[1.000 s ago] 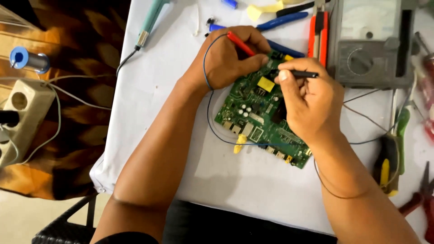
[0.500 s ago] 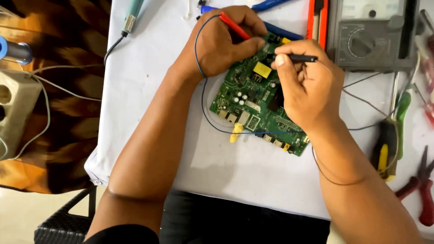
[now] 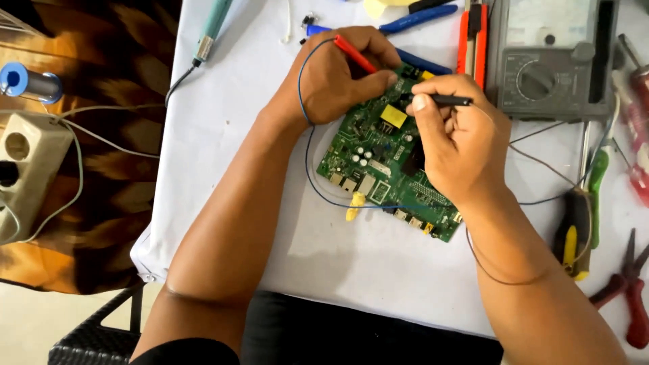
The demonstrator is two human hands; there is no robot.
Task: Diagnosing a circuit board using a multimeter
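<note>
Over green circuit board (image 3: 378, 159), left hand (image 3: 338, 74) pinching red probe (image 3: 355, 54), right hand (image 3: 460, 145) gripping black probe (image 3: 449, 100)

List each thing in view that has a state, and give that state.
Left hand: shut on red probe.
Right hand: shut on black probe.
Circuit board: flat on the white table, bare, under both hands.
Meter: flat on the table, dial face up.
Soldering iron: lying unheld.
Red pliers: lying unheld.

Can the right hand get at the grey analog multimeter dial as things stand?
Probably not freely: the right hand pinches a black probe, though the grey analog multimeter lies just beyond it with nothing between.
</note>
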